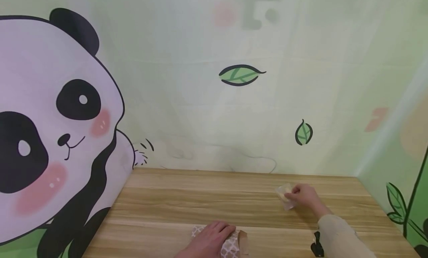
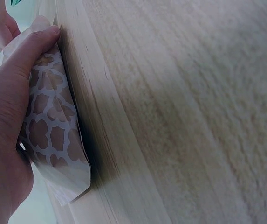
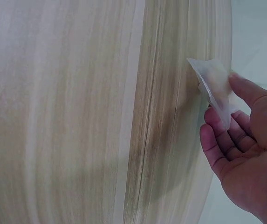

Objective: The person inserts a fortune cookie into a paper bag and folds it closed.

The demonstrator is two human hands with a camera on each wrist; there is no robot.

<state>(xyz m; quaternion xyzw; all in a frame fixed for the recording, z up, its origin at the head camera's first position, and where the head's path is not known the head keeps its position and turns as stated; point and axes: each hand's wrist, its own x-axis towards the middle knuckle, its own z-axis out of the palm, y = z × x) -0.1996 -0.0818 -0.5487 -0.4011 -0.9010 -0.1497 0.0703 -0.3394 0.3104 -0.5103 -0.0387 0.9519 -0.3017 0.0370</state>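
Note:
At the table's near edge, my left hand (image 1: 214, 237) grips a brown paper bag (image 1: 230, 247) with a white lattice print. The bag lies on its side, and its plain brown end points right. In the left wrist view, the thumb of the left hand (image 2: 12, 88) stretches along the patterned bag (image 2: 54, 112), while the other fingers are hidden. Farther back on the right, my right hand (image 1: 305, 195) pinches a small translucent packet (image 1: 283, 191). Seen from the right wrist, thumb and fingers of the right hand (image 3: 249, 135) hold the packet (image 3: 215, 88) by one side; something pale shows inside it.
The wood-grain table (image 1: 200, 198) runs back to a pale green backdrop (image 1: 187, 102) printed with a panda and leaves. A small black object (image 1: 317, 247) lies beside the right sleeve (image 1: 342, 235), partly covered by it.

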